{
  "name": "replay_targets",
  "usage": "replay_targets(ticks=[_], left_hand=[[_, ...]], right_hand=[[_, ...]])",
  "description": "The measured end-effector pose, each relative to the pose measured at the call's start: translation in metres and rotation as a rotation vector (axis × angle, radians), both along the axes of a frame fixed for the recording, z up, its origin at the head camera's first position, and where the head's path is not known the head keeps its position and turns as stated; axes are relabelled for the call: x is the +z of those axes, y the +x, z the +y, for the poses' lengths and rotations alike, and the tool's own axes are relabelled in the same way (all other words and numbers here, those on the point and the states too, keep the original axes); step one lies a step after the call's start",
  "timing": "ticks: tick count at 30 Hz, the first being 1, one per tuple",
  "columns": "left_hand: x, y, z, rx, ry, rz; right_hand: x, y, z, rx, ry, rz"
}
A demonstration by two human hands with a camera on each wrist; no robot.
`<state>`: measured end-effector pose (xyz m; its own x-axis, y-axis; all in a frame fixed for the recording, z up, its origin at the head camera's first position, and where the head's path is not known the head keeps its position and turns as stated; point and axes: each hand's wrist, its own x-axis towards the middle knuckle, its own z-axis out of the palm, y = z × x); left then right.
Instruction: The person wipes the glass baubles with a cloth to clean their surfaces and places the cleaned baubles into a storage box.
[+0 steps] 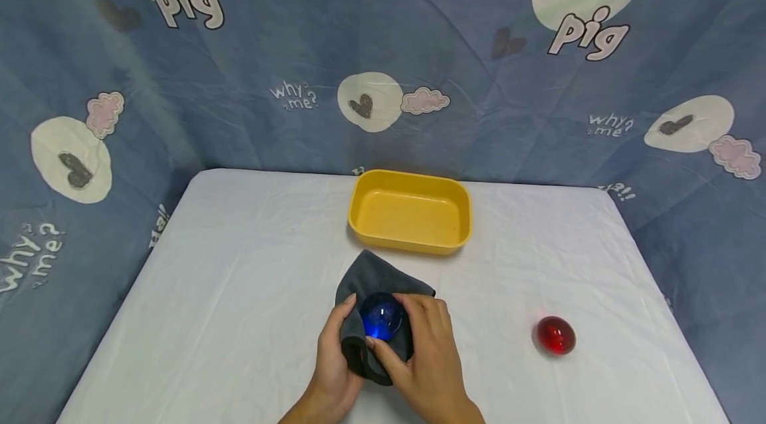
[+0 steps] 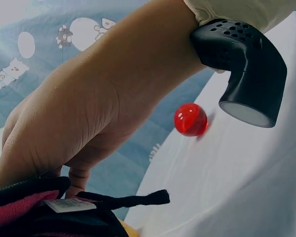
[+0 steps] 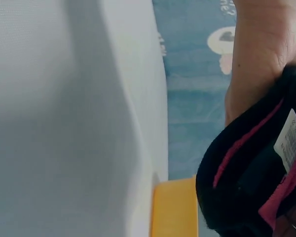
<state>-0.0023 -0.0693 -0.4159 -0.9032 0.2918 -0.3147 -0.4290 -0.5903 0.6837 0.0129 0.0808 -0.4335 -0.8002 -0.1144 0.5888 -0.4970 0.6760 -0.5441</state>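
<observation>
In the head view, a clear blue ball (image 1: 382, 316) sits in a dark grey cloth (image 1: 374, 273) above the front middle of the table. My left hand (image 1: 336, 352) grips the cloth from the left, cupping it beneath the ball. From the right, my right hand (image 1: 432, 352) pinches the ball between thumb and forefinger; its other fingers lie over the cloth. Both wrist views show the cloth's pink underside and a white label (image 3: 288, 140). The ball is hidden in both of them.
A yellow tray (image 1: 413, 244) stands behind the hands at the table's far edge. To the right, a clear red ball (image 1: 556, 335) lies on the white tablecloth (image 1: 251, 291). Blue printed fabric (image 1: 407, 32) hangs behind and at both sides.
</observation>
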Motion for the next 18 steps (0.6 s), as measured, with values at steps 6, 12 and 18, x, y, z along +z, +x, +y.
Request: replay_targets(ticks=[6,12,18], left_hand=[[-0.0001,0.0018,-0.0002,0.001,-0.002,0.000],[0.0008,0.0012,0.0002,0.020,-0.031,-0.014],[0.0010,-0.0020,-0.0015,0.040,-0.046,-0.032]], right_hand=[[-0.0010,0.0003,-0.0012,-0.025,-0.007,0.003],[-0.0019,0.0013,-0.0032,-0.048,0.000,0.002],[-0.0033,0.0024,-0.0035,-0.023,0.037,0.001]])
